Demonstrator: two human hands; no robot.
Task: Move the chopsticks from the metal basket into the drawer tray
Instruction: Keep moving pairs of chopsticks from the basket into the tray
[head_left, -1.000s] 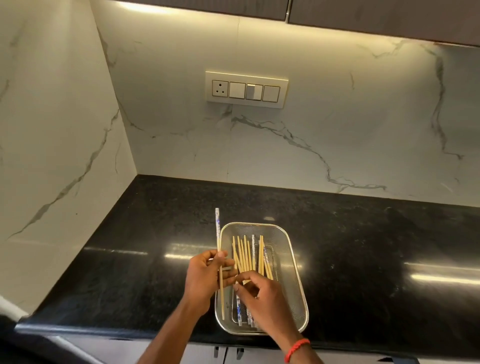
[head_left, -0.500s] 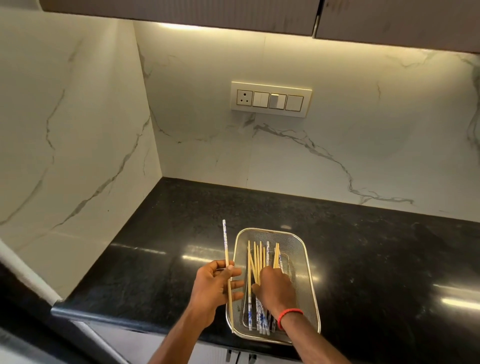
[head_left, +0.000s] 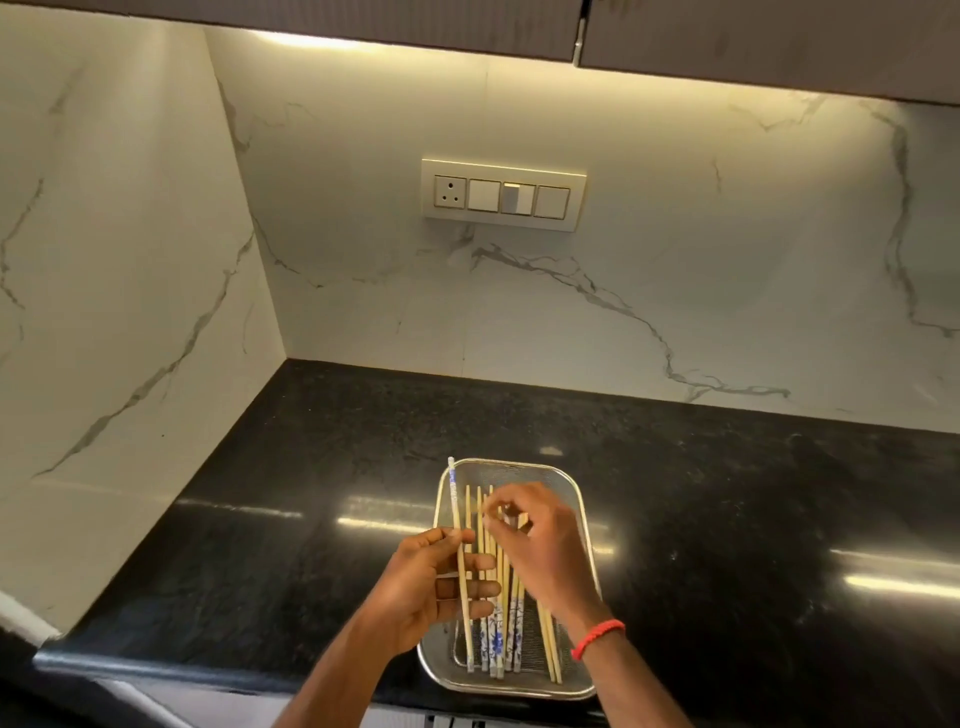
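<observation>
Head view shows one metal basket (head_left: 576, 499) on the black surface (head_left: 260, 545), near its front edge. Left hand (head_left: 431, 587) is closed around one chopstick (head_left: 456, 519), held over the basket's left side. Right hand (head_left: 540, 540) pinches among the other chopsticks (head_left: 501, 623) lying in the basket; their exact number I cannot tell.

Right hand (head_left: 540, 545) has lifted off the chopsticks (head_left: 498, 597), fingers pinched.
</observation>
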